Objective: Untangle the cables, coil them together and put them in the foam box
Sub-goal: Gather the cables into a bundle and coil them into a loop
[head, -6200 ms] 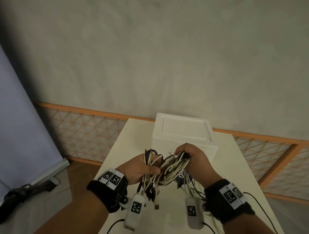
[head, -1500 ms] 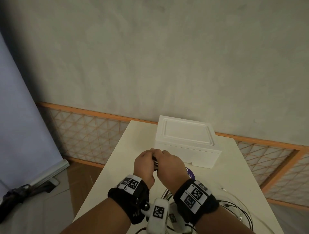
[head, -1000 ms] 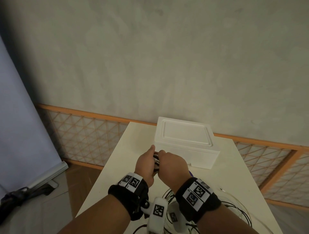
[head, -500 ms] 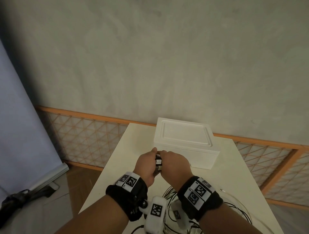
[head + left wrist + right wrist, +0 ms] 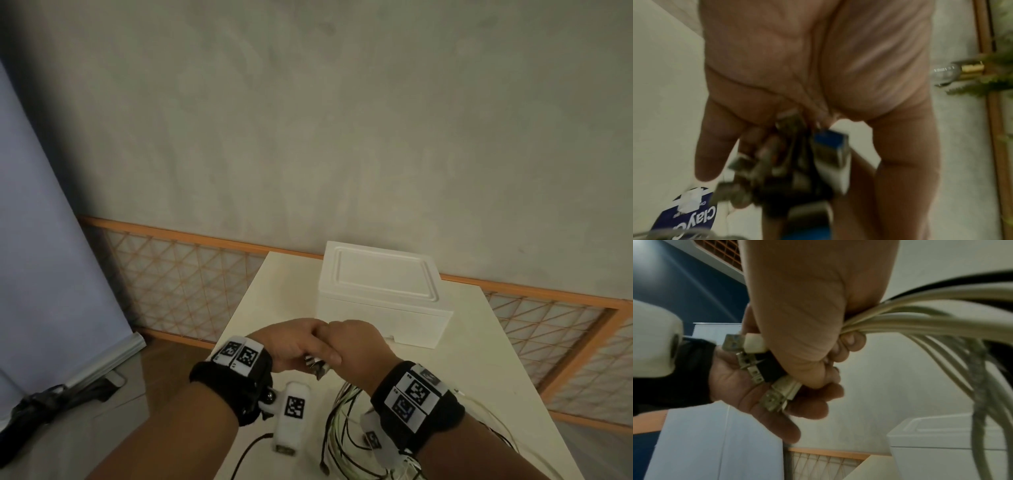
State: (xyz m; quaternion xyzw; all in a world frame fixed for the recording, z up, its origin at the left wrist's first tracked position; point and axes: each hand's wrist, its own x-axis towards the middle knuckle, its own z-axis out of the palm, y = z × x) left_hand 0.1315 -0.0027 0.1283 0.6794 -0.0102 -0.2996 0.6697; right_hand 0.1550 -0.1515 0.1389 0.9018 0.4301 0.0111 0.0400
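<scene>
Since before, our hands dropped slightly; right hand (image 5: 807, 318) grips cables (image 5: 920, 321); left hand (image 5: 764, 395) lies flat under plugs (image 5: 756, 363); foam box (image 5: 383, 294) lidded on surface (image 5: 479, 359).

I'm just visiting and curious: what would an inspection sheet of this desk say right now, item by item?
Surface: pale table, near a grey wall.
Job's things: white foam box at the far end, lid on; nothing seen inside.
Clutter: blue printed card lying on the table.
Grippers: right hand grips the cables just behind the plugs; left hand, fingers straight, cups the plug ends.
Cables: white and black, gathered at one end, loose loops trailing on the table; not yet coiled.
Surroundings: orange lattice panel, blue screen.
</scene>
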